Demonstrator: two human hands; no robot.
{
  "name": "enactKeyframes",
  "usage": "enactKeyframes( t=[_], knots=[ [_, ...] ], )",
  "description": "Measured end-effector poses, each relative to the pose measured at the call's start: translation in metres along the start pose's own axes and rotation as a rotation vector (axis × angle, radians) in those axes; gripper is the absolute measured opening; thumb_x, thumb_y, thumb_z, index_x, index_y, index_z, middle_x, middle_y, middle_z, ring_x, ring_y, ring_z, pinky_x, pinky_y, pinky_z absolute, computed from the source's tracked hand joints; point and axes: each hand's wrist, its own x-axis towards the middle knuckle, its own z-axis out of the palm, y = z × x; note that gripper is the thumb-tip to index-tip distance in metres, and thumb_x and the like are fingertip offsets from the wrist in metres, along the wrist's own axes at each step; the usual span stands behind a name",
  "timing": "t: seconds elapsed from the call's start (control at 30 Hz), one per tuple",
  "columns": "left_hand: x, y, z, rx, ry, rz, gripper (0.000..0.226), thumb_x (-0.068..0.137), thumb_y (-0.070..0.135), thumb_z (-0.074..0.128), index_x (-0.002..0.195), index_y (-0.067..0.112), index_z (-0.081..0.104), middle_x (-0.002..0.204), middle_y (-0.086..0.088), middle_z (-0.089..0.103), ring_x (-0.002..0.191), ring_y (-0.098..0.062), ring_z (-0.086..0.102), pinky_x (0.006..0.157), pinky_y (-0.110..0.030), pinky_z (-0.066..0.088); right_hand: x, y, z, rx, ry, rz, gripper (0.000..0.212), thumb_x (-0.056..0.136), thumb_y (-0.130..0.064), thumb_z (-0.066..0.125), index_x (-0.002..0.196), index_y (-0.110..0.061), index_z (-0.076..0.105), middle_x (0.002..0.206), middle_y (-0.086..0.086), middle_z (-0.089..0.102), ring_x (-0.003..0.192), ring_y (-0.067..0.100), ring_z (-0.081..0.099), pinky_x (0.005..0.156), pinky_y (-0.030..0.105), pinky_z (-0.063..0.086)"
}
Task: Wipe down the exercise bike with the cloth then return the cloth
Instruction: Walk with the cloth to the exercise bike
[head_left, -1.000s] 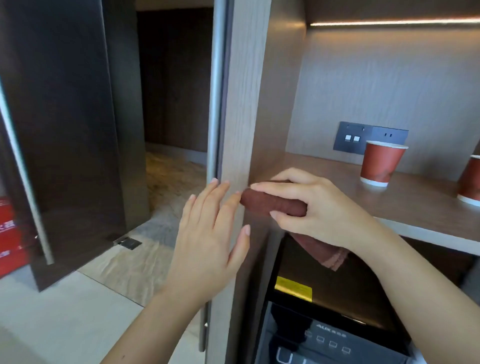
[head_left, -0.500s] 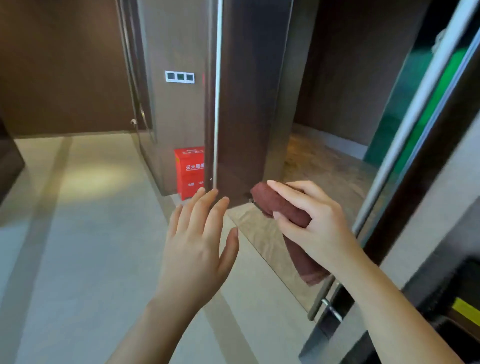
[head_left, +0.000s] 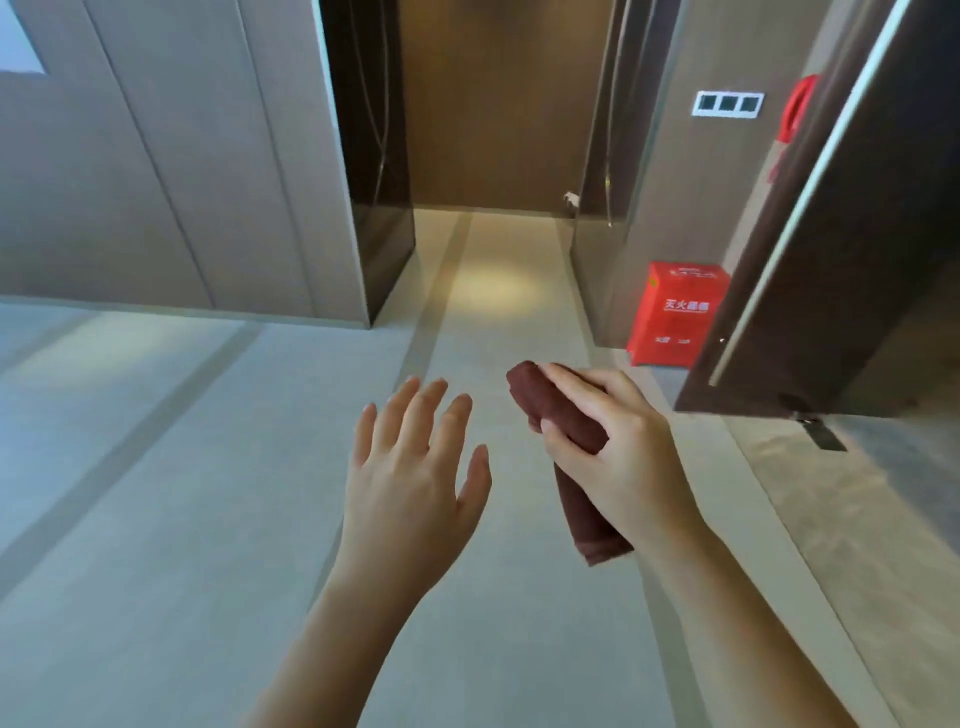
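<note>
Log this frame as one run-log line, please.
phase: carrying | right hand: grips rolled maroon cloth | left hand: open, empty | bike: not in view | red box by wall

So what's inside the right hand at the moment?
A rolled dark red cloth, gripped by the right hand; both ends stick out. The fingers cover its middle, so anything else in the palm is hidden.

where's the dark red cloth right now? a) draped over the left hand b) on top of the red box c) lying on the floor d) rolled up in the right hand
d: the right hand is closed around the rolled cloth, whose end hangs below the fist, while the left hand is open and empty beside it.
</note>
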Motion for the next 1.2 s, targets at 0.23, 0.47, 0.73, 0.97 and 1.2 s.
enactKeyframes(
  t=[0.23,0.47,0.73,0.97,1.2],
  knots=[
    [-0.032,-0.104,-0.027,0.127,0.053,-0.231,0.036,0.079,0.02,0.065,0.109,0.001,0.063,0.116,-0.019,0.062,0.115,-0.039,0.053,0.092,-0.059,0.042,0.027,-0.055,0.118,0.084,-0.179,-0.132,0.046,0.083,-0.019,0.065,0.127,-0.022,0.053,0.113,0.002,0.058,0.1,0.013,0.055,0.089,0.017,0.041],
    [-0.012,-0.212,-0.022,0.204,0.14,-0.378,0.032,0.085,0.023,0.057,0.11,0.004,0.062,0.118,-0.017,0.062,0.116,-0.036,0.052,0.093,-0.056,0.042,0.089,-0.081,0.233,0.24,-0.245,-0.235,0.044,0.082,-0.018,0.065,0.125,-0.023,0.056,0.111,-0.001,0.057,0.099,0.011,0.057,0.088,0.013,0.044],
    [0.039,-0.343,-0.017,0.295,0.143,-0.523,0.032,0.083,0.019,0.063,0.11,0.003,0.062,0.119,-0.018,0.06,0.117,-0.036,0.051,0.095,-0.056,0.04,0.177,-0.119,0.376,0.365,-0.381,-0.282,0.047,0.083,-0.023,0.065,0.127,-0.03,0.051,0.109,-0.009,0.05,0.099,0.01,0.053,0.086,0.02,0.045],
    [0.028,-0.451,-0.051,0.389,0.159,-0.713,0.043,0.085,0.031,0.039,0.111,0.005,0.061,0.12,-0.016,0.06,0.119,-0.035,0.05,0.096,-0.055,0.039,0.212,-0.192,0.495,0.49,-0.518,-0.384,0.048,0.083,-0.023,0.065,0.127,-0.031,0.051,0.105,-0.014,0.047,0.095,0.006,0.051,0.083,0.009,0.04],
    [0.0,-0.584,-0.088,0.451,0.218,-0.847,0.041,0.086,0.029,0.04,0.112,0.005,0.06,0.119,-0.016,0.06,0.119,-0.035,0.049,0.096,-0.053,0.04,0.228,-0.284,0.623,0.588,-0.662,-0.423,0.049,0.082,-0.021,0.065,0.126,-0.037,0.049,0.105,-0.012,0.05,0.095,0.009,0.054,0.083,0.025,0.051]
  ],
)
